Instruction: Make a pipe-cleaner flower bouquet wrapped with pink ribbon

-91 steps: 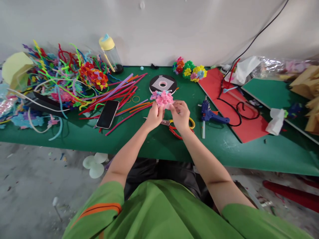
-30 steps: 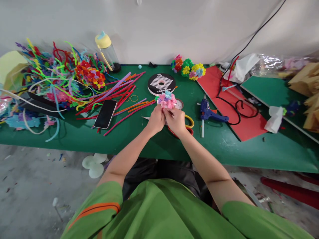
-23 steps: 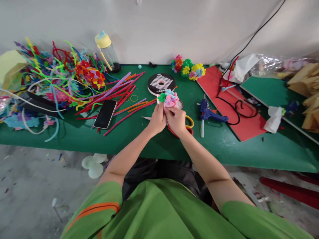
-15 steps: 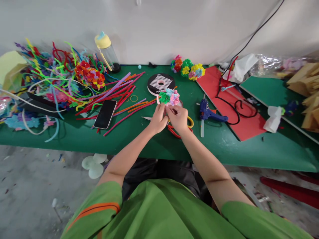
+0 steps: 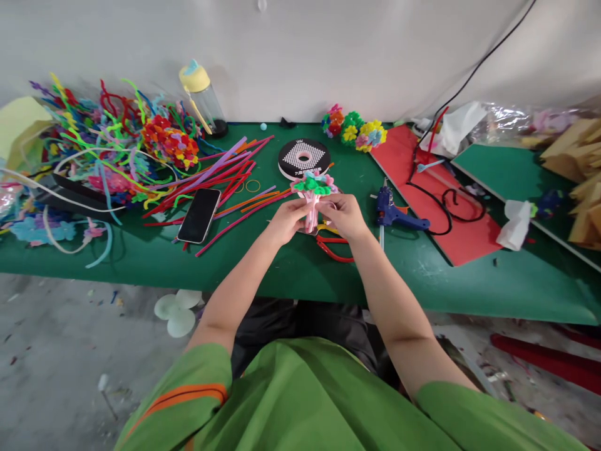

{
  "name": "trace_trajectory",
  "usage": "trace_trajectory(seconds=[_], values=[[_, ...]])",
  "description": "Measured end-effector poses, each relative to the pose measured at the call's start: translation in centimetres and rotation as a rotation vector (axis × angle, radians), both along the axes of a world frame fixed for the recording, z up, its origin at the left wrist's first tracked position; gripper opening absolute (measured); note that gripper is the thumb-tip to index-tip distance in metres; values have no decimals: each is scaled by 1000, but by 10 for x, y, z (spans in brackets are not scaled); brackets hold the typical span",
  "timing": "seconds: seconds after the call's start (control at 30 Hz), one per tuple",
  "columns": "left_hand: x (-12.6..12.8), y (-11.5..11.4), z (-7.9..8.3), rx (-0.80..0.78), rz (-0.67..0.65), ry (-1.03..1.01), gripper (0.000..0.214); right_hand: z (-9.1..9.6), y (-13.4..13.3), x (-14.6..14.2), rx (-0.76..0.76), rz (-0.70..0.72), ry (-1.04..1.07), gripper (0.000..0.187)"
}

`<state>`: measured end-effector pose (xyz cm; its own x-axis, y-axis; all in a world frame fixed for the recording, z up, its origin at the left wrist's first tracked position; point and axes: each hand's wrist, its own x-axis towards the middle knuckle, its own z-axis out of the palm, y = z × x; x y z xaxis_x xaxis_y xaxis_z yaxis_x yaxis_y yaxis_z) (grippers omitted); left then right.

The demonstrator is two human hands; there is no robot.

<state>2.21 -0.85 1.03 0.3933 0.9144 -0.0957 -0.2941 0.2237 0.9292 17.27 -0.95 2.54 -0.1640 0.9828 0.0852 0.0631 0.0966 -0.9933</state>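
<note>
Pink-and-green flower bunch [image 5: 312,188], black spool [image 5: 303,158] – white dots, blue glue gun [image 5: 394,216], green table [image 5: 291,269]

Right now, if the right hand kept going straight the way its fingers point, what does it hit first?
The right hand points left at the pink stem of the flower bundle it already grips; past that, probably the left hand.

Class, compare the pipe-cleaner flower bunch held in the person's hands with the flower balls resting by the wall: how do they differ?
The held flower bunch is lifted above the table, gripped by the left hand and right hand; the flower balls lie untouched on the green table.

The held flower bunch shows a pink stem bundle below; the flower balls show none.

The held flower bunch is single; the flower balls form a row.

Both are fuzzy and multicoloured.
</note>
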Motion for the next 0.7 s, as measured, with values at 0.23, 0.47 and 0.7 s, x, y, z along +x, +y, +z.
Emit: trace_trajectory(seconds=[0.23, 0.47, 0.7], values=[[-2, -1, 0, 81, -240, -65, 46, 2, -4, 0, -214, 342, 358, 33], [-1, -1, -1, 165, -109, -6, 33, 0, -3, -2, -273, 370, 395, 35], [0, 6, -15, -5, -2, 46, 9, -15, 4, 0, -240, 144, 192, 31]])
